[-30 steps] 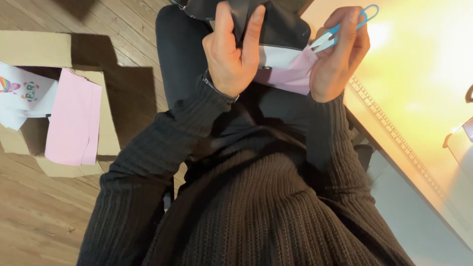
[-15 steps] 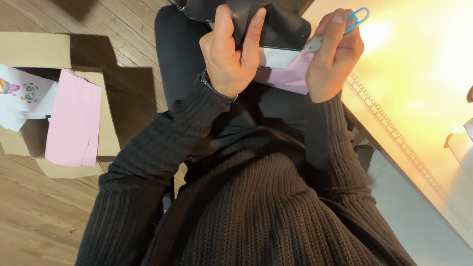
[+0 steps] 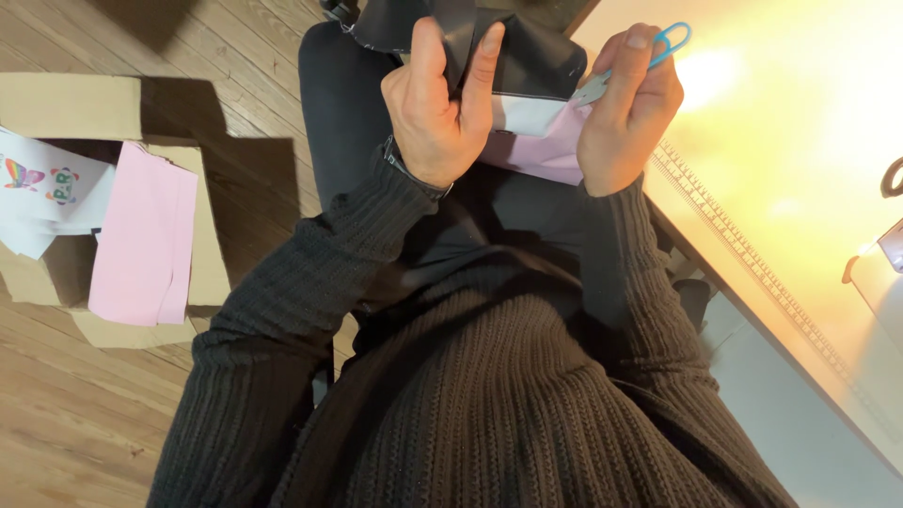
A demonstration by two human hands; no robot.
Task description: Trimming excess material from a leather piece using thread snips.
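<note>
At twelve o'clock, keep left hand (image 3: 440, 113) pinching black fabric (image 3: 527, 56) taut, guide blue-handled scissors (image 3: 649, 56), gripped in right hand (image 3: 628, 118), slowly.

A craft or sewing workroom: a ruled cutting table (image 3: 752, 254), wooden plank floor (image 3: 66, 423), cardboard box (image 3: 56, 103) of pink fabric (image 3: 141, 245).

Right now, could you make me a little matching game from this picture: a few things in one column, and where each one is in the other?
Things:
1. small blue-handled scissors
2. black fabric
3. pink sheets
4. ruler strip

Places:
A. in the cardboard box on the floor
B. along the edge of the table
C. in the right hand
D. pinched by the left hand

Pairs: 1-C, 2-D, 3-A, 4-B
</note>
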